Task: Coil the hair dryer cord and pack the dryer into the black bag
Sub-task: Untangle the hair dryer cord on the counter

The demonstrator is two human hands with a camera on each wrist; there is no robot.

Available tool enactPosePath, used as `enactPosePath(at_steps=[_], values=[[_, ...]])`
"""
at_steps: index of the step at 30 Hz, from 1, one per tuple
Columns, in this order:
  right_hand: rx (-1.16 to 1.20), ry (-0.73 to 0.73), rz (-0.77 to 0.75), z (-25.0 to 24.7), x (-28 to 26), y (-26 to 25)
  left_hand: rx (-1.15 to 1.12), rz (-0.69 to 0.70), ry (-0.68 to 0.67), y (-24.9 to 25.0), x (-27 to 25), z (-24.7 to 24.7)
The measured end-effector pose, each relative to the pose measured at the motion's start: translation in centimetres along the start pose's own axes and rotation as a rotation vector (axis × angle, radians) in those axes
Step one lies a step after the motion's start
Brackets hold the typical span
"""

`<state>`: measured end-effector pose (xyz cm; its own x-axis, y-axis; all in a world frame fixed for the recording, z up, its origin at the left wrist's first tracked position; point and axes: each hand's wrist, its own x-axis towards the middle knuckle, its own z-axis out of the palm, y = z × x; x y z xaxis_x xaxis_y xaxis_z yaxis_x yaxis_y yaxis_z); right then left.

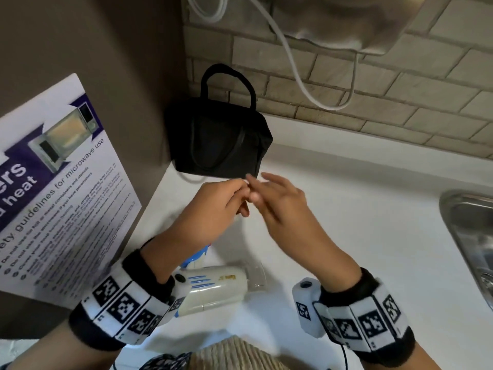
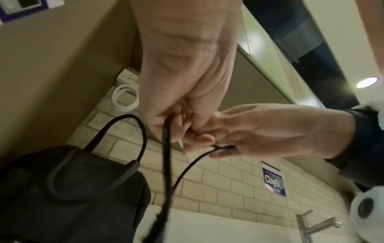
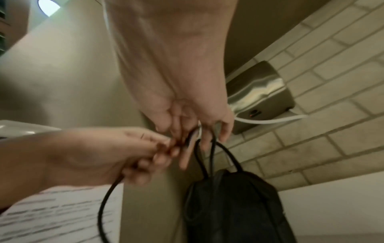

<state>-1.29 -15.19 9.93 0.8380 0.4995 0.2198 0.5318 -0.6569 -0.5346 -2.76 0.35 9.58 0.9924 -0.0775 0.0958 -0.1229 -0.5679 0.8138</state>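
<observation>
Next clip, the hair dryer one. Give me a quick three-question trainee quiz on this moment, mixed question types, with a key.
1. True or false: the dryer is already inside the bag.
2. What do the left hand and right hand both hold?
A. the black cord
B. the bag's handle
C. the dryer's nozzle
3. Fill in: the bag stands in the corner, against the ____ wall.

Key
1. False: the dryer lies on the counter, below the wrists.
2. A: both wrist views show fingers pinching the cord.
3. Brick.
</observation>
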Motion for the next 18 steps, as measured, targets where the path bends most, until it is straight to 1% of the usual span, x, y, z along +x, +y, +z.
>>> enactPosePath(at_steps=[1, 2, 4, 6, 8, 10, 12, 15, 18], values=[[-0.063, -0.02, 0.005, 0.5, 0.1, -0.1, -0.005, 0.023, 0.021, 0.3, -0.1, -0.1], [-0.084, -0.009, 0.021, 0.8, 0.3, -0.2, 0.011, 0.044, 0.042, 0.6, -0.2, -0.3], [-0.08, 0.028, 0.047, 1.0, 0.6, 0.1, 0.062, 0.089, 0.083, 1.0, -0.4, -0.7], [-0.084, 0.058, 0.027, 1.1, 0.8, 0.3, 0.117, 0.108, 0.124, 1.5, -0.7, -1.0], [-0.11, 0.05, 0.02, 1.4, 0.9, 0.9, 0.12, 0.071, 0.181, 1.7, -0.8, -1.4], [-0.158, 0.032, 0.03, 1.9, 0.6, 2.0, 0.066, 0.014, 0.247, 1.8, -0.8, -2.2], [-0.178, 0.021, 0.044, 2.4, 0.3, 3.4, 0.014, -0.035, 0.284, 2.1, -1.0, -3.2], [-0.114, 0.011, 0.122, 3.2, 0.1, 5.3, 0.004, -0.038, 0.299, 2.7, -1.6, -4.3], [-0.042, 0.034, 0.203, 4.1, 0.1, 7.0, 0.003, -0.012, 0.346, 2.9, -1.7, -5.2]])
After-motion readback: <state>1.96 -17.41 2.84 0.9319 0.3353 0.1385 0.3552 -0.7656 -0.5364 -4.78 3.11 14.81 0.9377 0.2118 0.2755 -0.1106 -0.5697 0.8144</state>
